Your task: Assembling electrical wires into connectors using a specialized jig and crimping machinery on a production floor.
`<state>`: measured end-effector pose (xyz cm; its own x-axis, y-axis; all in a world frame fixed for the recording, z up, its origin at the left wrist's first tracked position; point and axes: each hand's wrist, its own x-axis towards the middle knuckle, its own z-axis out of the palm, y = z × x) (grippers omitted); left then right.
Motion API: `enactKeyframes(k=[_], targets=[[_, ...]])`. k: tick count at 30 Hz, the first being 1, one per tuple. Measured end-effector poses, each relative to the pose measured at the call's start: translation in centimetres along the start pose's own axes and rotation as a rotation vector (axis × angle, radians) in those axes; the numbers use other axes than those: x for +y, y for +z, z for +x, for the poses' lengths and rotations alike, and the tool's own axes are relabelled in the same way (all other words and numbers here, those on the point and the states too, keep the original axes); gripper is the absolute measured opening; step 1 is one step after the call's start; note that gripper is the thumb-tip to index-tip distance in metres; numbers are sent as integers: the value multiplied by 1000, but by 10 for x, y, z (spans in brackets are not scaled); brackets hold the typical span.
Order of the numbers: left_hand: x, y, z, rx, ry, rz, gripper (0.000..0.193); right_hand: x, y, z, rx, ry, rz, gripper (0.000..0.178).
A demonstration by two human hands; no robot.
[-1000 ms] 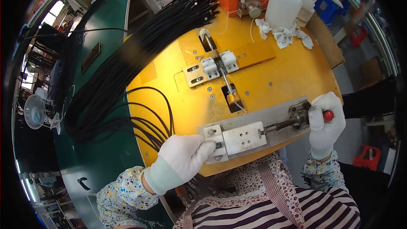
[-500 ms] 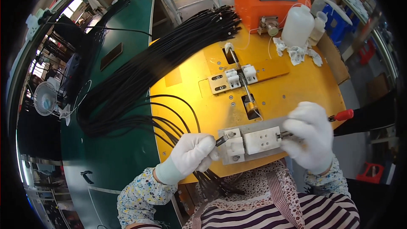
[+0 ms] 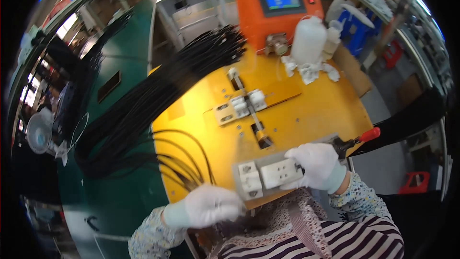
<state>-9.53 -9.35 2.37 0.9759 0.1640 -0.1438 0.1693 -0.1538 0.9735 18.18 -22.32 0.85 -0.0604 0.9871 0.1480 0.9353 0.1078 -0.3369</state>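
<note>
My left hand (image 3: pixel 211 206), in a white glove, is smeared by motion at the yellow table's near edge, left of a metal clamping fixture. What its fingers hold, if anything, is hidden. Beside it several black cables (image 3: pixel 184 163) curve over the table's left edge. My right hand (image 3: pixel 317 167), gloved too, is closed about the right end of the fixture's white block (image 3: pixel 280 173), its thumb low along the near side. Left of that block sits a smaller white block (image 3: pixel 250 181) on the grey base plate. Behind my right hand rises a toggle clamp with a red handle (image 3: pixel 368 135).
A thick bundle of black cables (image 3: pixel 167 76) lies across the green table (image 3: pixel 120 134) and the yellow tabletop. Farther back are a second fixture with white blocks (image 3: pixel 247 104), an orange machine (image 3: pixel 278 17) with a screen, a white bottle (image 3: pixel 309 41) and crumpled tissues (image 3: pixel 309 73).
My left hand has drawn down from the fixture; the black connector it held there no longer shows. My right hand has moved left onto the white block. The whole view has shifted and tilted.
</note>
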Motion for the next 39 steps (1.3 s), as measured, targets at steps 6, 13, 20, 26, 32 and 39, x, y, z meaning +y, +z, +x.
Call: enactKeyframes(k=[6,13,20,26,32,39], targets=[[35,-33,6,285,147,462,19,31,-33,-29,371,320,215,50],[-11,-107,65,840,195,627,18,127,-34,-14,501,800,-163,50],[-38,-154,132,977,10,1025,19,142,-42,22,352,999,-225,48],[-55,-172,178,966,-195,1413,14,122,-43,24,600,595,-507,44],[-56,-177,163,1171,258,1185,11,66,-54,76,640,28,-215,44],[1,-94,130,869,206,389,12,42,-24,155,335,-46,676,25]])
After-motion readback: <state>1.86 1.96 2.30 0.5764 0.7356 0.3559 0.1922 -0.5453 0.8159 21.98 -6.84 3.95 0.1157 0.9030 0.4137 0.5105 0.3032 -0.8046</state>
